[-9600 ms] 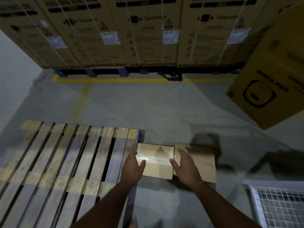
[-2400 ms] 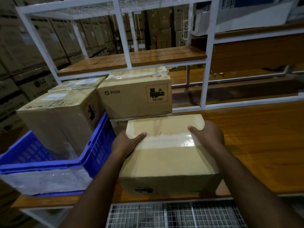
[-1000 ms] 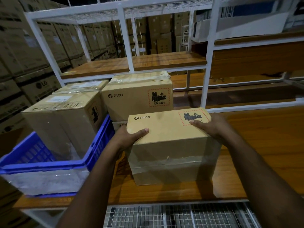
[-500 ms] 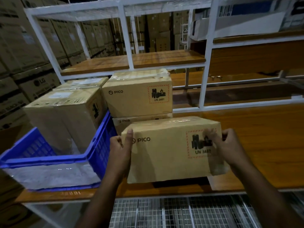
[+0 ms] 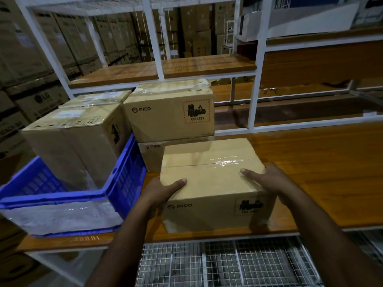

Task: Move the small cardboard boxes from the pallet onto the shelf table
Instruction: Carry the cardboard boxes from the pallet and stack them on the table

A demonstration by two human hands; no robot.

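While it sits near the front edge of the wooden shelf table (image 5: 310,162), the taped PICO box (image 5: 213,183) is gripped at its near top corners by the left hand (image 5: 159,191) and right hand (image 5: 269,181), fingers hidden behind its sides. Its hazard label is blurred. Behind it, the lower box of the PICO stack (image 5: 172,112) is half hidden; a blue crate (image 5: 124,183) stands left.

A small cardboard box (image 5: 213,179) held at both ends on the wooden shelf table (image 5: 323,162).

The left hand (image 5: 159,191) and right hand (image 5: 269,181) are curled round its near top corners (thumbs laid on the taped lid). Two stacked PICO boxes (image 5: 170,114) are seen just behind it; a blue crate (image 5: 124,183) carrying larger cartons (image 5: 72,141) is set to the left.
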